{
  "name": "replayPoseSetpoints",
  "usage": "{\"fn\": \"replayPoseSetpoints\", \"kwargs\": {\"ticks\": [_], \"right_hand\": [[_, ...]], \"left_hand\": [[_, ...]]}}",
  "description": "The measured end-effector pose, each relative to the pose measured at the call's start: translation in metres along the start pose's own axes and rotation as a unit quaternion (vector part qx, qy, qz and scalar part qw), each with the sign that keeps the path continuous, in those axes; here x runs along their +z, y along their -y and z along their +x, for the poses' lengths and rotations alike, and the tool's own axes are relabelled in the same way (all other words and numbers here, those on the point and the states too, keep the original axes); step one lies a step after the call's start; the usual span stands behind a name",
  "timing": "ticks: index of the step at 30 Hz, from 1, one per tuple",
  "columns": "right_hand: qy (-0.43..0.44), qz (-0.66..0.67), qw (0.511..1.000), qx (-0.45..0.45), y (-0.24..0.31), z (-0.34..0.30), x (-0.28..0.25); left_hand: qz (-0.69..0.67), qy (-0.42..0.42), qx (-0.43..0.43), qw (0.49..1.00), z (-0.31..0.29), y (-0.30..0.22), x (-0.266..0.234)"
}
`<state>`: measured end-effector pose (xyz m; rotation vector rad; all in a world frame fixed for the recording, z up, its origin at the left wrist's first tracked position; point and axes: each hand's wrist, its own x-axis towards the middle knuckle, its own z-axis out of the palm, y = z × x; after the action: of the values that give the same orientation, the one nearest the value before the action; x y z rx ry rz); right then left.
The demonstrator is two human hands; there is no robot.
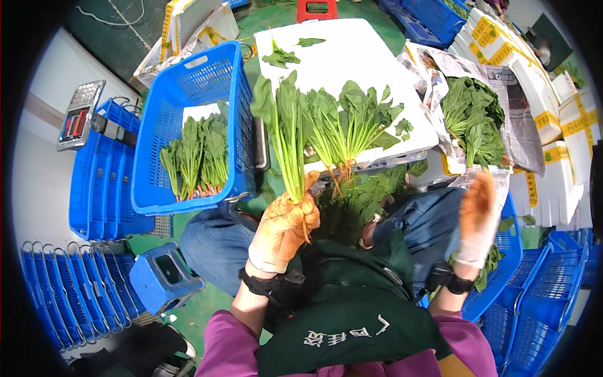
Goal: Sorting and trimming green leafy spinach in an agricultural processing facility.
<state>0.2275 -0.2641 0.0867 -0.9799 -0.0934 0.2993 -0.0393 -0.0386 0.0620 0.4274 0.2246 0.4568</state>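
Head view: your left hand [284,227] has its fingers clamped on the spinach bunch [286,135] at twelve o'clock; keep roots aligned. Right hand [477,217] blurs, fingers unreadable.

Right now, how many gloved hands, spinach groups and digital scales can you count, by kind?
Gloved hands: 2, the left hand gripping a spinach bunch and the right hand blurred and holding nothing I can see.
Spinach groups: 4, the held bunch, the table bunch, the crate spinach and the newspaper pile.
Digital scales: 1, the scale.
Total: 7.
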Motion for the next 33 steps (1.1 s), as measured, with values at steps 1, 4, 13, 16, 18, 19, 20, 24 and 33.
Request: {"fn": "replayPoseSetpoints", "kwargs": {"ticks": [1, 4, 13, 16, 18, 19, 20, 24, 33], "right_hand": [[0.021, -0.054, 0.998, 0.040, -0.016, -0.017, 0.043], [0.207, -0.317, 0.925, -0.015, -0.072, -0.037, 0.096], [0.161, -0.288, 0.943, 0.045, -0.157, -0.038, 0.068], [0.133, -0.292, 0.942, 0.100, -0.167, -0.026, 0.048], [0.146, -0.372, 0.916, 0.034, -0.165, -0.034, 0.054], [0.156, -0.390, 0.907, -0.029, -0.166, -0.038, 0.060], [0.190, -0.433, 0.877, -0.078, -0.161, -0.042, 0.071], [0.287, -0.543, 0.774, -0.156, -0.163, -0.054, 0.109], [0.296, -0.668, 0.662, -0.166, -0.196, -0.058, 0.120]], "left_hand": [[0.039, 0.012, 0.022, 0.999, 0.002, -0.003, 0.006], [0.052, -0.001, 0.058, 0.997, 0.017, 0.001, 0.004], [-0.022, -0.130, -0.084, 0.988, 0.040, 0.061, -0.102], [-0.051, -0.117, -0.088, 0.988, 0.048, 0.052, -0.097], [0.017, -0.145, -0.062, 0.987, 0.052, 0.054, -0.100], [0.084, -0.173, -0.036, 0.981, 0.054, 0.055, -0.100], [0.124, -0.219, -0.013, 0.968, 0.056, 0.057, -0.092], [0.165, -0.237, 0.038, 0.957, 0.057, 0.067, -0.082], [0.164, -0.231, 0.084, 0.955, 0.056, 0.073, -0.092]]}}
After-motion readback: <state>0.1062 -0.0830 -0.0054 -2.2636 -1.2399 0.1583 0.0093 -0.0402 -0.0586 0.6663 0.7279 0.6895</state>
